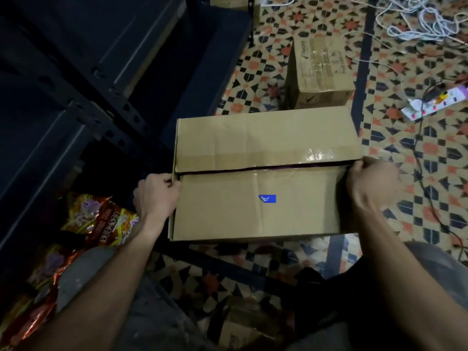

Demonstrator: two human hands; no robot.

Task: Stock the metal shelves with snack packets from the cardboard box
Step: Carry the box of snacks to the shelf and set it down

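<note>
Centrally, the box (266, 153) sits on the tiled floor (417, 158), its two top flaps folded down and almost meeting. A dark slit runs between them from 9 to 3 o'clock. A sliver of purple shows through the slit towards its 3 o'clock end, but the contents cannot be made out. The near flap (228, 214) carries a small blue sticker (267, 198).

The left hand (157, 196) pinches the 9 o'clock edge of the near flap, thumb on top and fingers curled under. The right hand (369, 183) grips the 3 o'clock end at the slit, its fingers curled over the cardboard edge.

At 8 o'clock from the box, shiny red-and-yellow packets (101, 221) lie heaped low beside the dark shelves (83, 105), which fill the 9 to 11 o'clock side.

At 1 o'clock, just beyond the box, stands a second box (321, 72), closed and taped. At 6 o'clock, near the person's knees, a third box (243, 323) shows dimly; whether it holds anything cannot be told. A power strip (435, 102) lies at 2 o'clock, with white cables (417, 24) tangled beyond it.
</note>
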